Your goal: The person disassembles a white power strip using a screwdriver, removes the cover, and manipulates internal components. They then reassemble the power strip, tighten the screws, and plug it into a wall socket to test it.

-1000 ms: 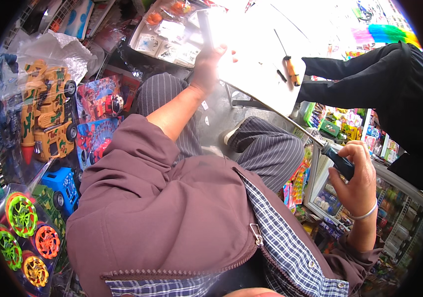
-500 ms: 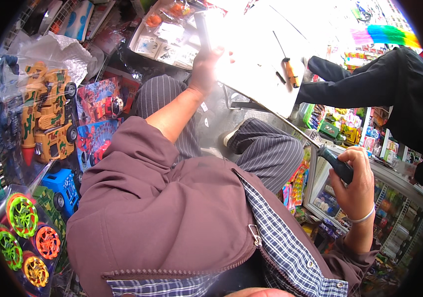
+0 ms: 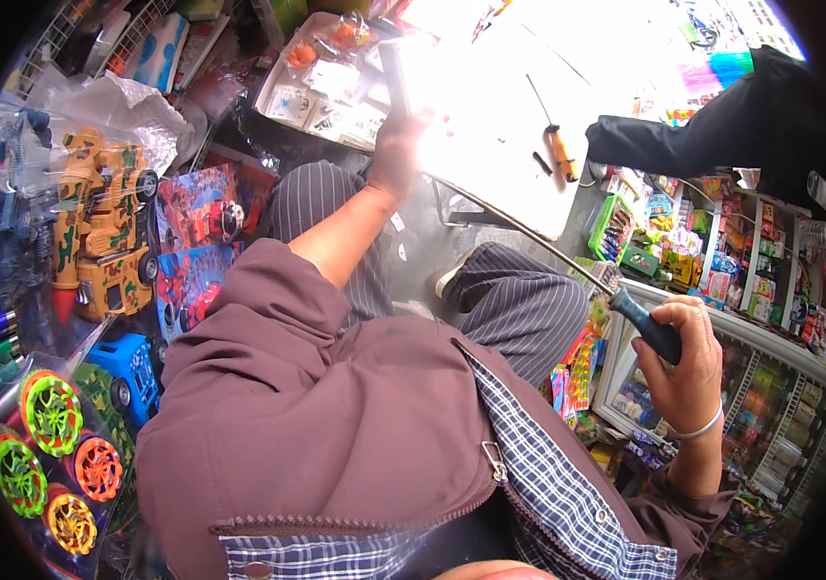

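Observation:
My left hand, partly washed out by glare at the edge of a white tabletop, is closed on a pale elongated object whose outline is unclear. In my right hand is a screwdriver with a dark teal handle; its long thin shaft slants up-left across my legs toward the tabletop edge near my left hand, where the tip is hard to make out. An orange-handled screwdriver and a short black piece lie on the tabletop.
Packaged camouflage toy vehicles, a blue toy truck and colourful wheel toys line the left. A box of small packets sits upper left. Another person's dark-clothed limb crosses upper right, above a glass case and packed shelves.
The other person's dark-clothed limbs have shifted up and right, exposing more shelves. My right hand and screwdriver moved slightly left; my left hand sits a little lower with the pale object.

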A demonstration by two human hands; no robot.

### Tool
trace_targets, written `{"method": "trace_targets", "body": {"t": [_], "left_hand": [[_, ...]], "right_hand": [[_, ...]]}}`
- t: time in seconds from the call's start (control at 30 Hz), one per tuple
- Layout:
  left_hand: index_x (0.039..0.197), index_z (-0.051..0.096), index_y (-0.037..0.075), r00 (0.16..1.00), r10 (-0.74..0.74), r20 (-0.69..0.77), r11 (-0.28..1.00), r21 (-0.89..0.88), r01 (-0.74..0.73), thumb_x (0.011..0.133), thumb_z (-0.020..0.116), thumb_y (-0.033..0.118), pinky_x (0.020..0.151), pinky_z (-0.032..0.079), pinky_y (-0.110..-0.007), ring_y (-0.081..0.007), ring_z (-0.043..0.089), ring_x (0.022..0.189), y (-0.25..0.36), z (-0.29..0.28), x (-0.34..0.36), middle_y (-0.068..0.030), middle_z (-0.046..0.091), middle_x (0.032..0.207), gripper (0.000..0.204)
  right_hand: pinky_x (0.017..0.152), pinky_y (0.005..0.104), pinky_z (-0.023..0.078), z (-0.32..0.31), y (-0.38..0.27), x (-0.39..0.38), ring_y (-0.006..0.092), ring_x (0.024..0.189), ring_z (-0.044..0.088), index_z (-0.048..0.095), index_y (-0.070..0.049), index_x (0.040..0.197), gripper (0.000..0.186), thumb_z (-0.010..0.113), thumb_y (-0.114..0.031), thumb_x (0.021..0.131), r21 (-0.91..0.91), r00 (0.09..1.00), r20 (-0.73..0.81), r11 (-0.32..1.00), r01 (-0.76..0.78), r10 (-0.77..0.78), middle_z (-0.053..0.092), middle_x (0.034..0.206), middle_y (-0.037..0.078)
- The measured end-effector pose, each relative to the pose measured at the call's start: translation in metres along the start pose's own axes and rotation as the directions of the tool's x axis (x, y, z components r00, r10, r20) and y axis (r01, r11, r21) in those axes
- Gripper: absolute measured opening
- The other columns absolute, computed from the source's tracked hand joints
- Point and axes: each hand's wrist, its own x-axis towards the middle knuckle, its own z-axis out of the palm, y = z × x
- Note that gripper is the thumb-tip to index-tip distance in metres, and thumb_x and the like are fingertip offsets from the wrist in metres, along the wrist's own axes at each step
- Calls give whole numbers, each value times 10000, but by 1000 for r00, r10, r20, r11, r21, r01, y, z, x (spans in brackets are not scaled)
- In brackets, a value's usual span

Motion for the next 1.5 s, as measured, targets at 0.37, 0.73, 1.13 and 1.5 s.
{"method": "trace_targets", "body": {"t": [0.37,0.73,1.13,1.5], "left_hand": [[1047,604,6,996,30,83,996,-86,-23,904,580,201,723,473,-288,-151,601,775,-43,-30,24,-58,624,906,244],[1191,524,-45,992,0,124,999,37,-4,917,590,292,765,522,-323,-238,666,882,-38,-22,14,-162,643,1034,440],[1215,500,-18,989,57,137,993,91,-70,919,581,316,721,528,-322,-246,668,866,-42,-12,6,-154,639,1011,453],[1160,533,-47,989,96,114,989,102,-108,918,589,296,726,529,-324,-249,667,844,-40,-13,-1,-166,643,997,423]], "right_hand": [[683,392,524,10,14,-8,326,822,640,572,-49,1052,351,719,-71,734,-31,994,-99,999,37,-40,598,958,141],[679,371,517,18,40,-25,274,784,660,599,-27,1034,281,636,-258,877,273,971,97,932,-239,221,643,869,129],[764,406,507,32,60,-46,339,874,634,611,-39,1044,313,600,-312,891,98,992,25,988,-122,120,647,962,168],[705,371,514,44,78,-52,311,794,649,618,-41,1008,281,612,-298,894,358,989,80,922,-147,127,650,867,149]]}}
